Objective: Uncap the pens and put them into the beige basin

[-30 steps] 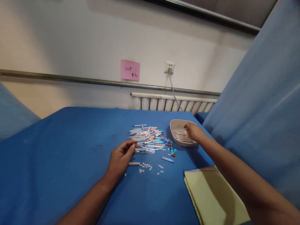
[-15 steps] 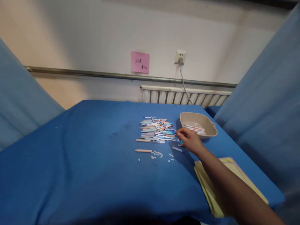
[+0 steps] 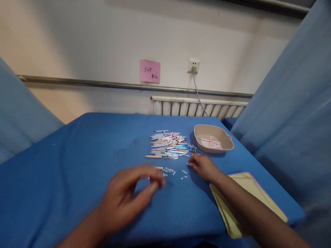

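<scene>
My right hand (image 3: 204, 167) is low over the blue cloth, its fingertips closed on a small clear plastic piece (image 3: 188, 164). My left hand (image 3: 129, 196), blurred by motion, hovers nearer to me with thumb and fingers apart and nothing visible between them. Beyond both hands lies a pile of pens and pen parts (image 3: 169, 144) in white, blue, grey and orange. A peach pen barrel (image 3: 153, 156) lies at its near edge; a second barrel (image 3: 159, 168) is mostly hidden behind my left hand. Small whitish bits (image 3: 169, 171) are scattered between my hands.
To the right of the pile stands a beige basin (image 3: 227, 146) with several assembled-looking pens (image 3: 210, 143) inside. A folded yellow cloth (image 3: 243, 179) lies under my right forearm. Blue curtains (image 3: 279, 113) hang at both sides; a radiator (image 3: 199, 106) is behind the table.
My left hand has come into view from the lower left. My right hand has moved from the pile's right edge down toward me, onto the clear plastic piece. The view has shifted slightly.
</scene>
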### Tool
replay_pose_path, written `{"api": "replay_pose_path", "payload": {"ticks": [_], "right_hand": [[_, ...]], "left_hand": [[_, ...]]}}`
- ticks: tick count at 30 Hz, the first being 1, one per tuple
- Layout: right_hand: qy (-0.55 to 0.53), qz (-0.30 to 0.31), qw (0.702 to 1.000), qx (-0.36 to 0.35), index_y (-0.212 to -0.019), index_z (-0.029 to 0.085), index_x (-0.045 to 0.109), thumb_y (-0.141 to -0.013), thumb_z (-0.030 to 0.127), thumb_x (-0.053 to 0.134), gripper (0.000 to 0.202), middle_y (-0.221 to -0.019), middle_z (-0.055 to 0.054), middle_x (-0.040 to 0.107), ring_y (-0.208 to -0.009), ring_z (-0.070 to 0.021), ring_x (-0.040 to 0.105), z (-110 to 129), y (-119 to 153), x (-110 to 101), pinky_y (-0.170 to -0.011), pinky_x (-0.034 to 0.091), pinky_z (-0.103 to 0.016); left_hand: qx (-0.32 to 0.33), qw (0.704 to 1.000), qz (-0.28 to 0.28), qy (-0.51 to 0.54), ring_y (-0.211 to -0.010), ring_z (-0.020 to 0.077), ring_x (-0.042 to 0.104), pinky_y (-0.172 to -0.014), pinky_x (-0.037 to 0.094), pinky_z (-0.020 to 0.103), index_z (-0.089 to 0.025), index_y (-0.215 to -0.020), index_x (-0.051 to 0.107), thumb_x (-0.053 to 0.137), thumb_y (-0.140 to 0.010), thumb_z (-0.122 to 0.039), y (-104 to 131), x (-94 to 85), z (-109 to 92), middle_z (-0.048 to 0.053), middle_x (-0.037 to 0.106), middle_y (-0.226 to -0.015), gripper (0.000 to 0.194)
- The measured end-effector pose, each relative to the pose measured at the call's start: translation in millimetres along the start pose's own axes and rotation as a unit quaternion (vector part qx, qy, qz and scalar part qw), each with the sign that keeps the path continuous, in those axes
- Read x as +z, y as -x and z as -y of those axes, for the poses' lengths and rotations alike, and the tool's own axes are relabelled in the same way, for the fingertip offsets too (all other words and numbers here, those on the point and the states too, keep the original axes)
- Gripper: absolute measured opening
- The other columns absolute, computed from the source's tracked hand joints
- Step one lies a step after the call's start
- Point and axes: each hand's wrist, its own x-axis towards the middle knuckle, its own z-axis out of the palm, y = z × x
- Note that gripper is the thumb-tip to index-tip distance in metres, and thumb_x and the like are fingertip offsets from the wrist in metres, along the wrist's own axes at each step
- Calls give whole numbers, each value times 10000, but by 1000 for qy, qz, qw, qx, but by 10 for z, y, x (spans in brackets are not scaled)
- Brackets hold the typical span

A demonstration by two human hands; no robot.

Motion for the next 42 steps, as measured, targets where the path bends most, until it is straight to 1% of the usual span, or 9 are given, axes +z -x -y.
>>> {"api": "replay_pose_path", "payload": {"ticks": [3, 5, 7, 11, 17, 22, 26, 31, 42], "right_hand": [[26, 17, 999, -25, -991, 181, 636, -856, 219, 519, 182, -1014, -69, 661, -950, -174, 593, 207, -161, 9, -817, 405, -246], [44, 15, 999, -27, -1028, 180, 628, -856, 212, 512, 210, -1056, -83, 644, -981, -192, 580, 293, -280, 27, -834, 397, -261], [66, 11, 998, -19, -1052, 165, 620, -859, 188, 493, 233, -1063, -108, 633, -985, -216, 573, 327, -385, 62, -833, 395, -283], [100, 11, 995, -10, -1077, 150, 607, -861, 143, 456, 263, -1049, -124, 629, -974, -242, 567, 301, -507, 167, -820, 396, -308], [126, 20, 991, -31, -1122, 152, 582, -890, 121, 392, 302, -1061, -119, 621, -974, -235, 555, 261, -523, 231, -840, 383, -315], [129, 3, 991, -37, -1087, 165, 588, -911, 145, 387, 268, -1037, -114, 620, -981, -240, 536, 204, -476, 162, -878, 364, -345], [42, -53, 996, -63, -1020, 175, 576, -919, 181, 421, 186, -986, -91, 612, -938, -215, 540, 160, -393, 134, -849, 389, -328], [-96, -53, 983, -145, -940, 197, 552, -933, 197, 410, 142, -896, -51, 566, -844, -165, 543, 162, -286, 140, -764, 418, -286], [-119, -70, 978, -157, -872, 207, 530, -934, 209, 407, 138, -826, -33, 522, -793, -166, 524, 195, -253, 150, -716, 402, -293]], "left_hand": [[114, 969, 156, -152, -794, 198, 611, -712, 485, 290, -207, -920, 682, 568, -790, -300, -659, 222, 177, 24, 679, -826, 196], [143, 944, 187, -230, -770, 183, 600, -702, 462, 275, -187, -903, 667, 512, -829, -307, -927, 303, 369, 30, 672, -837, 210], [153, 925, 202, -284, -804, 190, 593, -722, 447, 277, -186, -942, 652, 524, -829, -316, -1024, 328, 562, 42, 667, -890, 214], [174, 905, 233, -311, -871, 203, 571, -774, 426, 289, -195, -950, 636, 527, -854, -361, -971, 304, 801, 56, 644, -928, 221], [203, 902, 270, -268, -882, 201, 540, -810, 401, 293, -198, -872, 624, 526, -872, -372, -955, 303, 814, 44, 618, -877, 200], [149, 932, 245, -221, -815, 188, 547, -747, 410, 272, -187, -890, 603, 454, -903, -418, -972, 313, 800, 40, 622, -864, 275], [90, 954, 214, -188, -693, 155, 536, -640, 404, 238, -183, -906, 587, 461, -892, -436, -984, 302, 844, 1, 611, -787, 283], [104, 968, 177, -148, -838, 176, 583, -749, 437, 255, -184, -977, 612, 503, -879, -368, -998, 322, 926, 21, 652, -922, 235], [147, 962, 185, -139, -894, 177, 598, -817, 446, 276, -205, -1000, 645, 526, -869, -271, -980, 365, 956, 29, 664, -971, 189]]}}
